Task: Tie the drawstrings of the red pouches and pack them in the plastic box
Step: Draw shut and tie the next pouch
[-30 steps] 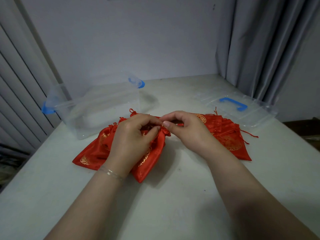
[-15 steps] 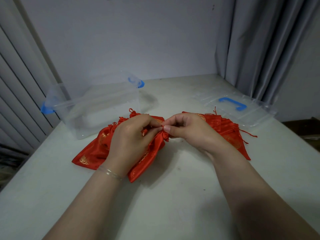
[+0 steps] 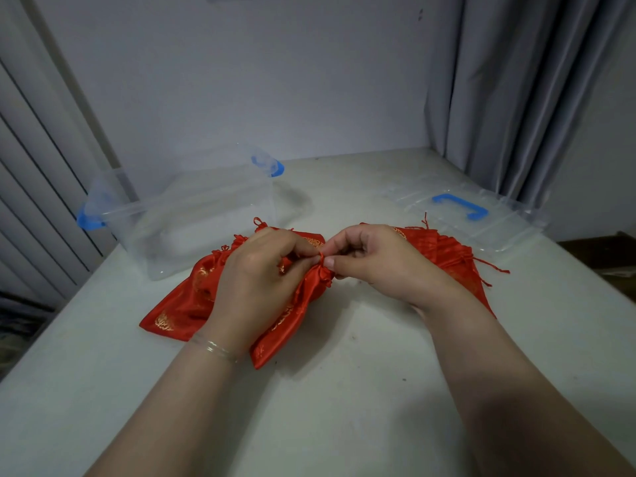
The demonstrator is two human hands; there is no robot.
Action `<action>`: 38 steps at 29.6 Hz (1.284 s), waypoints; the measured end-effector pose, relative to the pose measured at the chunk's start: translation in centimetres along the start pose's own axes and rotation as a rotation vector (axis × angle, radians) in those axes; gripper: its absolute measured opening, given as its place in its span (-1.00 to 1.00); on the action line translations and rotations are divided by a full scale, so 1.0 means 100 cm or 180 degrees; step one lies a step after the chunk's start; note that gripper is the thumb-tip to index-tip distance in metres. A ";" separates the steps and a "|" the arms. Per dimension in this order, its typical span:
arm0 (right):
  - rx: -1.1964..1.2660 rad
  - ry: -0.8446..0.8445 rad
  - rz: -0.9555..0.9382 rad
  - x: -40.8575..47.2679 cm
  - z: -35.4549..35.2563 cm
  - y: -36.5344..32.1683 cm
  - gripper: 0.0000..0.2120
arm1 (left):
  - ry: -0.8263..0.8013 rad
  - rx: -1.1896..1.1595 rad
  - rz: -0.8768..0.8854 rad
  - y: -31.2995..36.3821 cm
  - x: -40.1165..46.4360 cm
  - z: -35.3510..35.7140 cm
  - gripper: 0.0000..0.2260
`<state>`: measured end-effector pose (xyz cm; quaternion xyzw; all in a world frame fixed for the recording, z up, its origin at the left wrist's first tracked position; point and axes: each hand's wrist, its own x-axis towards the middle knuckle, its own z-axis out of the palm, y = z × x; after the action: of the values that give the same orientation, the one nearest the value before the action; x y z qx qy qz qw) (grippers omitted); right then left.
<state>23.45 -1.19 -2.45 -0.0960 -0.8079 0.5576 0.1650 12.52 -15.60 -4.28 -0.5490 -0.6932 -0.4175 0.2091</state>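
The pouch (image 3: 303, 301) being tied lies near the middle of the table, its mouth gathered into a tight neck at the upper end. Both hands meet at that neck: the left hand (image 3: 256, 273) curls over the pouch from nine o'clock and grips the bunched cloth, which looks meant to steady it, while the right hand (image 3: 375, 259) comes in from three o'clock and pinches the drawstring (image 3: 322, 258) just above the gather, likely to draw or knot it. Under the left hand, more red pouches (image 3: 182, 304) lie spread flat; a second heap of pouches (image 3: 454, 259) sits under and behind the right wrist, their loose cords trailing toward three o'clock. The plastic box (image 3: 192, 222) stands open at about ten o'clock, close behind the left pile, so a tied pouch has a short trip; I see nothing red in it. Its lid (image 3: 475, 215) with a blue handle lies flat at two o'clock. The table (image 3: 344, 390) is pale and scuffed, set against a plain wall, with grey curtains at the right
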 end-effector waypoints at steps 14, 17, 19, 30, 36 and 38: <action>-0.1283 0.0056 0.0023 -0.001 0.003 0.000 -0.95 | -0.0182 -0.0072 -0.0258 -0.002 0.001 0.000 -0.94; -0.1673 0.0019 0.0069 -0.001 0.004 0.003 -0.94 | -0.0278 -0.0080 -0.0379 -0.002 0.000 0.002 -0.89; -0.1867 0.0026 0.0071 -0.002 0.003 0.005 -0.94 | -0.0360 -0.0089 -0.0403 0.000 0.000 0.004 -0.88; -0.0023 0.0247 0.0082 0.005 0.019 0.007 -0.86 | -0.0755 -0.0404 -0.0832 0.002 -0.001 0.009 -0.91; -0.2064 0.0277 0.0015 -0.002 0.017 0.010 -0.89 | -0.0933 -0.0250 -0.0824 0.001 -0.002 0.008 -0.88; -0.2533 0.0267 0.0037 -0.003 0.016 0.010 -0.86 | -0.1005 -0.0403 -0.0878 0.000 -0.001 0.007 -0.88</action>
<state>23.07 -2.36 -3.93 -0.1797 -0.9527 0.1977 0.1446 12.68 -15.07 -4.72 -0.5195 -0.7583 -0.3937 0.0039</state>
